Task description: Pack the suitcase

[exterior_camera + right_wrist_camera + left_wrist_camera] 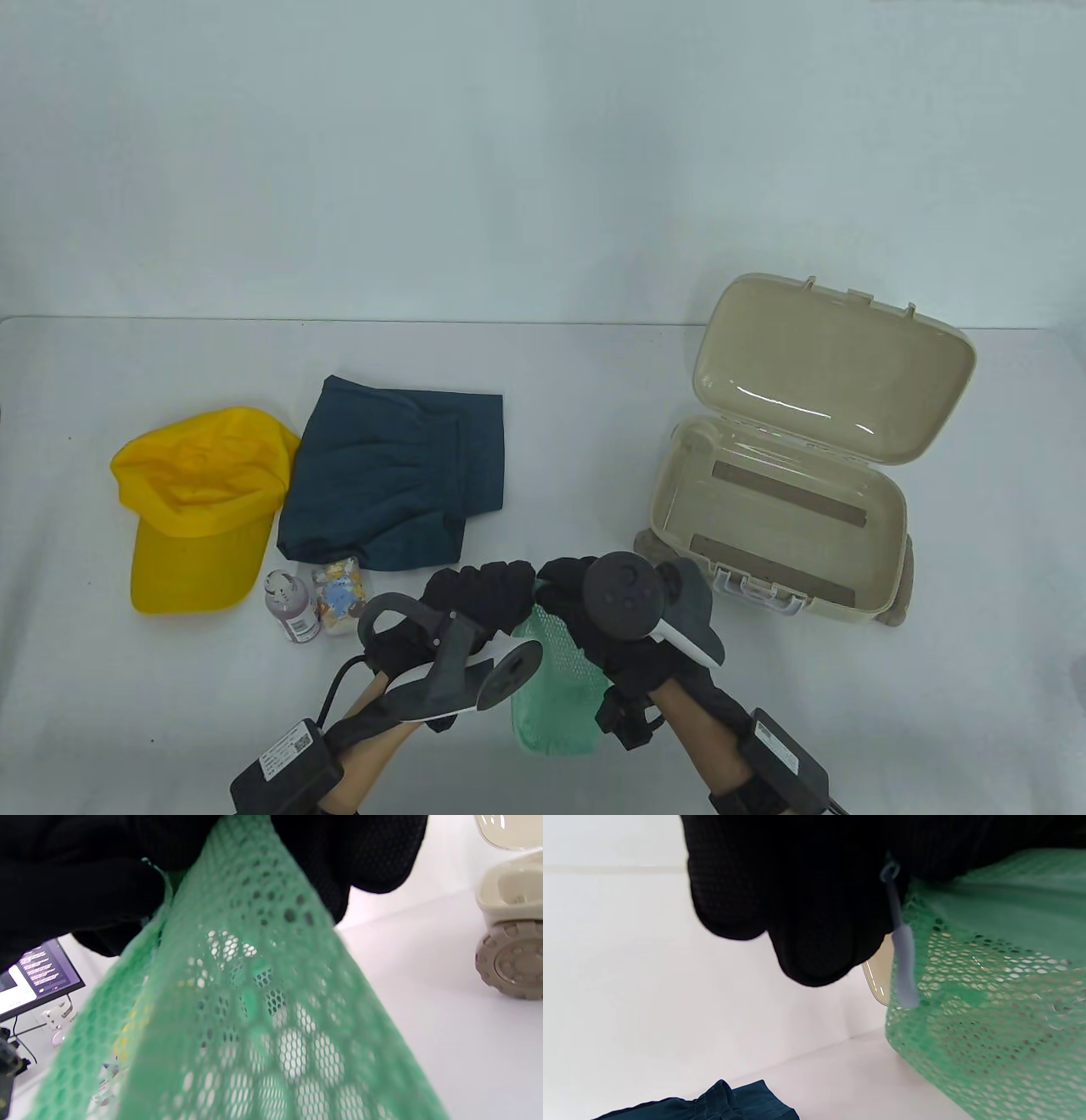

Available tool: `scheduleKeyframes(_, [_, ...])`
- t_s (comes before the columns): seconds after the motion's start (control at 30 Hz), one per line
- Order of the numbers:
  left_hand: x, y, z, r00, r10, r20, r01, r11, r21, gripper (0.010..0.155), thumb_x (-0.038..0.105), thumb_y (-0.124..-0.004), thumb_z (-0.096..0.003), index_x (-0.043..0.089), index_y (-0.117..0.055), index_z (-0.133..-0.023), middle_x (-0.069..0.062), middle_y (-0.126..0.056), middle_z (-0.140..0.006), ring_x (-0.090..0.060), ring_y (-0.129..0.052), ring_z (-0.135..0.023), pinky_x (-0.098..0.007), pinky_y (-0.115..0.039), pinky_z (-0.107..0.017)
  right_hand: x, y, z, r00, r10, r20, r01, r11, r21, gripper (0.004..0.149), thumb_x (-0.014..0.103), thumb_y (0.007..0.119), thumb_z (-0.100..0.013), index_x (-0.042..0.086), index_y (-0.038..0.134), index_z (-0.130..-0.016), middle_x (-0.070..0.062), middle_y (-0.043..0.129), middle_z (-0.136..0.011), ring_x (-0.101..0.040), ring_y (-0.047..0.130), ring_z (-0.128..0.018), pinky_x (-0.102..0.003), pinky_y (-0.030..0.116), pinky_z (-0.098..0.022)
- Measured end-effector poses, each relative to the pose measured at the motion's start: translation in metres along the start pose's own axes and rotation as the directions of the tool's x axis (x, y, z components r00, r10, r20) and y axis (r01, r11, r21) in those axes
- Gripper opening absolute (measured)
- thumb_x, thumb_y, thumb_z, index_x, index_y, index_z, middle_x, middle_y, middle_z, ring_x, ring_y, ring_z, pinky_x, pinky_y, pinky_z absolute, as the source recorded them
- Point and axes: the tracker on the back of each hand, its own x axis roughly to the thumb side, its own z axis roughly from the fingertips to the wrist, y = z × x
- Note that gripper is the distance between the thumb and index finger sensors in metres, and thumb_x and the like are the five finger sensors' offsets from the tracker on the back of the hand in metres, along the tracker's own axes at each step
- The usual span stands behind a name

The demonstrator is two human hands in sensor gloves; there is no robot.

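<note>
While writing unreadable, bottle label (299,626) beside green mesh bag (556,688).

left hand (471,598): low centre, fingers curled, gripping top edge of green mesh pouch (556,688) | right hand (594,620): just beside left, knuckles nearly touching, gripping same edge | forearms angle in from bottom, trackers up

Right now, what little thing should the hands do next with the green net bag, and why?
Probably pull the zipper tab to open the green mesh bag. Both hands, left hand and right hand, grip its top edge, and the small bottles beside the cap lie unpacked.
</note>
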Motion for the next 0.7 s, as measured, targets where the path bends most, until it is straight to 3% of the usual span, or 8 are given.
scheduleKeyframes(0.2, [0.005,-0.006,0.000,0.995,-0.087,0.046,0.091,0.993,-0.081,0.044,0.039,-0.067,-0.0513,0.022,-0.082,-0.090,0.000,-0.098,-0.080,-0.014,-0.108,-0.058,-0.035,-0.089,-0.048,-0.019,-0.009,-0.004,0.993,-0.048,-0.110,0.041,0.997,-0.064,0.044,0.043,0.070,-0.051,0.018,0.082,-0.085,0.003,0.097,-0.067,-0.016,0.098,-0.057,-0.043,0.083,-0.053])
scheduleKeyframes(0.57, [0.017,-0.001,0.007,0.993,0.012,0.116,0.005,0.988,-0.153,0.044,0.039,-0.067,-0.0513,0.024,-0.081,-0.090,0.001,-0.097,-0.081,-0.014,-0.107,-0.060,-0.035,-0.089,-0.049,-0.098,-0.031,-0.004,0.864,-0.328,-0.381,0.258,0.940,-0.224,0.045,0.042,0.068,-0.053,0.016,0.080,-0.087,0.002,0.095,-0.067,-0.016,0.098,-0.056,-0.043,0.082,-0.052])
scheduleKeyframes(0.7, [0.013,-0.002,0.006,0.993,0.066,0.096,-0.049,0.984,-0.173,0.045,0.041,-0.067,-0.0513,0.025,-0.081,-0.091,0.002,-0.096,-0.083,-0.014,-0.107,-0.062,-0.036,-0.088,-0.050,-0.107,-0.030,-0.002,0.835,-0.403,-0.374,0.342,0.914,-0.220,0.045,0.042,0.067,-0.054,0.018,0.077,-0.090,0.003,0.094,-0.071,-0.016,0.096,-0.061,-0.043,0.081,-0.055])
